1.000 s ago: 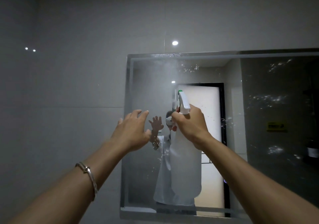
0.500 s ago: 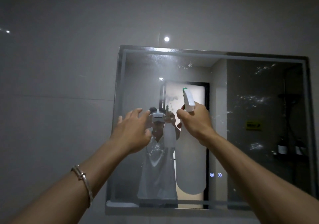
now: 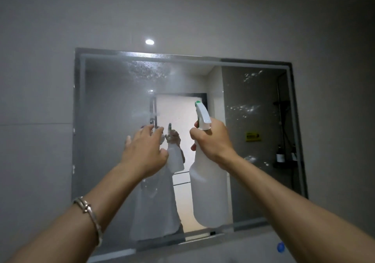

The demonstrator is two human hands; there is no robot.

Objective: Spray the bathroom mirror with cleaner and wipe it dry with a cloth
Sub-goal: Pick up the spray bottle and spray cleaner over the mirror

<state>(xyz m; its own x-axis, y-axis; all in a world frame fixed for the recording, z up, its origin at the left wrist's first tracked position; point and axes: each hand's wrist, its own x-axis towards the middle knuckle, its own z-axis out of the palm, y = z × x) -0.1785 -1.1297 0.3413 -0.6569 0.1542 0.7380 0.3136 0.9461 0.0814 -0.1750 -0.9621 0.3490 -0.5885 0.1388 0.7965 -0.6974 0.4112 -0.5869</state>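
**Spraying stage, head view.** Compared with a second earlier, the spray bottle point(image 3: 209, 191) stands further right across the mirror point(image 3: 113, 110). A fresh band of mist point(image 3: 146, 70) now fogs the upper centre of the glass, and droplets also speckle the darker right part. Judged from this, wetting is well advanced, while wiping has not begun: no cloth is in view. The right hand point(image 3: 213, 143) grips the bottle's neck, fingers curled round it below the white trigger head, with the green nozzle point(image 3: 197, 103) aimed up at the glass. The bottle's body hangs below the fist. The left hand point(image 3: 144, 153), with a bracelet point(image 3: 89, 212) at the wrist, is empty, fingers spread and relaxed before the glass; contact with it cannot be told
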